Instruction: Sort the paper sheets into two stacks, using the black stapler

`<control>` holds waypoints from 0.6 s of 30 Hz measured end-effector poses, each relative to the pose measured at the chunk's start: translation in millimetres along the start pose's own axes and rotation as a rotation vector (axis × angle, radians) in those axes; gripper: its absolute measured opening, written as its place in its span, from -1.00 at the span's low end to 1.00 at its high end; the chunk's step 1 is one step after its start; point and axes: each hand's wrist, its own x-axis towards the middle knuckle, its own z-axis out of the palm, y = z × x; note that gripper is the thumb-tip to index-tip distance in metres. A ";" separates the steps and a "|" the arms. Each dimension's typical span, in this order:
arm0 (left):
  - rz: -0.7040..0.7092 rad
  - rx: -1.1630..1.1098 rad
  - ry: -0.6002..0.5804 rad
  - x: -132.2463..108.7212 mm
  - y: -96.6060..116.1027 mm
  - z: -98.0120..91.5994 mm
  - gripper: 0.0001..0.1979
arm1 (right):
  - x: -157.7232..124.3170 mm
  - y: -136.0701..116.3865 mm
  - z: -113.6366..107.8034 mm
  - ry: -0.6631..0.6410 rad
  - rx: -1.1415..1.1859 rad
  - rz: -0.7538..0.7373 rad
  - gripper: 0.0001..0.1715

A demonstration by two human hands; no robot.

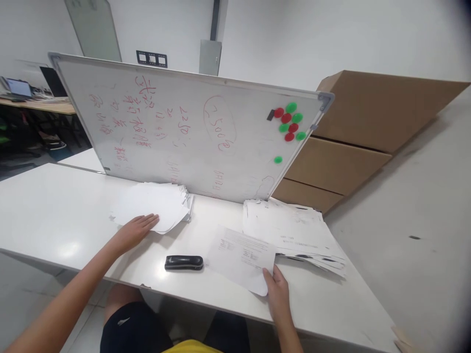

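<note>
My left hand (139, 229) lies flat, fingers stretched out, on the front edge of a stack of white paper (150, 203). The top sheet there looks blank. My right hand (277, 289) pinches the right edge of a printed sheet of paper (239, 260) between thumb and fingers. That sheet is tilted over the table, and its small print is too fine to read. A black stapler (184, 262) rests on the table between my two hands. Just beyond the held sheet sits a second, uneven pile of papers (290, 228), its edges spread to the right.
A whiteboard (191, 127) with red writing stands on the white table (84, 211) behind the papers. Red and green magnets (286, 118) cluster at its right side. Cardboard boxes (368, 113) are stacked behind it at right. A laptop (19, 88) sits on a far desk.
</note>
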 end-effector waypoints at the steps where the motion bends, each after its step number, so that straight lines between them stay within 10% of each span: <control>1: -0.035 -0.009 0.016 0.5 0.6 0.3 -0.51 | 0.2 1.0 -0.4 0.002 -0.003 0.004 -0.33; 6: -0.404 -0.122 0.173 18.6 -3.0 -0.6 -0.56 | -1.4 -0.2 -0.4 0.001 -0.018 0.021 -0.33; 10: -0.400 -0.279 0.197 39.2 -8.4 -9.1 -0.59 | -3.7 -5.0 1.1 -0.019 -0.026 -0.013 -0.36; 18: -0.652 -0.235 0.616 33.0 -11.7 -37.8 -0.21 | -4.9 -9.2 2.9 -0.013 -0.030 0.001 -0.39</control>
